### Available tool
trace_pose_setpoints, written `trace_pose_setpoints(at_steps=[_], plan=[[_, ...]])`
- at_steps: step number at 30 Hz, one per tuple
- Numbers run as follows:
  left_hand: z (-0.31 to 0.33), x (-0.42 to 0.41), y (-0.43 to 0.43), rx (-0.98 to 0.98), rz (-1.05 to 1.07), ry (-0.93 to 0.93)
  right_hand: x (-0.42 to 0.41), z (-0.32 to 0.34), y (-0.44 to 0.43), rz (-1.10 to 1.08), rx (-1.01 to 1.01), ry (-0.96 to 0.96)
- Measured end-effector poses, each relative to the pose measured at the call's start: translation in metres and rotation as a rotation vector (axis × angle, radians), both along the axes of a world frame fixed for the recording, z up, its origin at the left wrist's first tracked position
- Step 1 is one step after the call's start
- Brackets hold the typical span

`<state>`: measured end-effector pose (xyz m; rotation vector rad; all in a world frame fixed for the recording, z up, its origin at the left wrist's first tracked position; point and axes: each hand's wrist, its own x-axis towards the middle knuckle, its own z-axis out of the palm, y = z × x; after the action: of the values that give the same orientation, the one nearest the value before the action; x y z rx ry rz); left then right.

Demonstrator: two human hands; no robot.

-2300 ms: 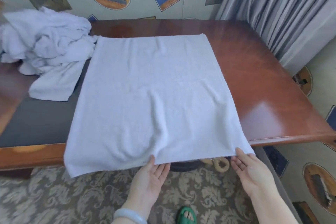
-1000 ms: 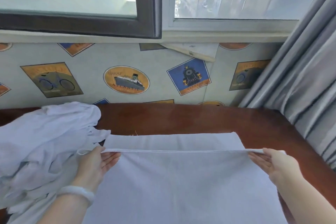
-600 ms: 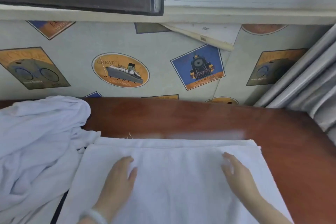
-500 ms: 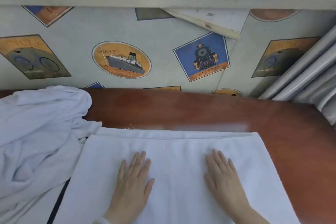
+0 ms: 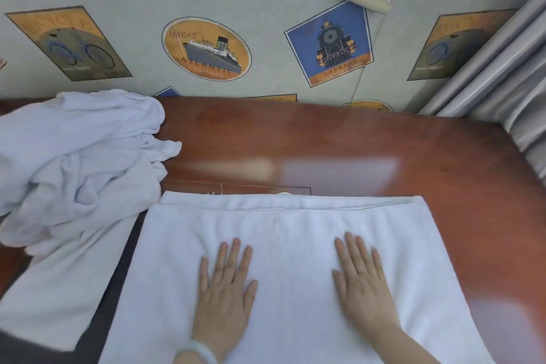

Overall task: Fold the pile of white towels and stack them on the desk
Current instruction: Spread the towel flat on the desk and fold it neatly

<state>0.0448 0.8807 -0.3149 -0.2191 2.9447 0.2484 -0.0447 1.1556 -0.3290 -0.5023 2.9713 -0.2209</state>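
While flat on folded towel (image 5: pixel 295 245), left hand (image 5: pixel 224 295), right hand (image 5: pixel 363 284), fingers straight

Oval ship emblem (image 5: pixel 206 49) on the wallpaper (image 5: pixel 141 9) reads "GREAT ATLANTIC CROSSINGS". Blue locomotive emblem (image 5: pixel 329 43) beside it reads "EXPRESS"; smaller line beneath illegible

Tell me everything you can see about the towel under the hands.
The towel is white terry, folded over: its far edge shows two layers, the lower peeking out. It lies flat on the desk, its left part over a dark mat, next to the pile. The left hand and right hand press flat on it, fingers straight. Its near end is out of frame.
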Motion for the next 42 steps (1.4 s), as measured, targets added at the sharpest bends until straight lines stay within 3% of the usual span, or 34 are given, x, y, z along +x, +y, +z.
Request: trace_pose_setpoints(at_steps=[6,8,11,16,20,27,30,33,38,42], plan=[[0.002,0.055,0.017,0.020,-0.011,-0.011,0.054,0.002,0.017,0.001,-0.090,0.045],[0.010,0.046,0.008,0.039,-0.090,0.011,0.044,0.015,0.001,-0.035,-0.163,0.100],[0.021,0.015,-0.024,0.037,-0.169,0.081,0.010,0.033,-0.042,0.084,-0.226,0.119],[0.046,-0.044,-0.071,0.031,-0.127,-0.058,-0.037,0.051,-0.111,0.252,-0.129,-0.111],[0.054,-0.071,-0.096,0.016,-0.126,-0.209,-0.055,0.049,-0.123,0.208,0.027,-0.156],[0.074,-0.084,-0.149,-0.105,-0.038,-0.626,-0.081,0.061,-0.094,0.266,-0.008,-0.429],[0.082,-0.080,-0.178,0.073,0.078,-0.634,-0.082,0.074,-0.072,0.315,-0.073,-0.537],[0.096,-0.083,-0.196,0.557,0.242,-0.548,-0.098,0.099,-0.060,0.249,-0.218,-0.775],[0.062,-0.074,-0.188,0.911,0.716,-0.291,-0.113,0.071,-0.068,0.074,-0.153,-0.544],[0.046,-0.065,-0.183,0.907,0.773,-0.106,-0.100,0.053,-0.065,0.036,-0.162,-0.465]])
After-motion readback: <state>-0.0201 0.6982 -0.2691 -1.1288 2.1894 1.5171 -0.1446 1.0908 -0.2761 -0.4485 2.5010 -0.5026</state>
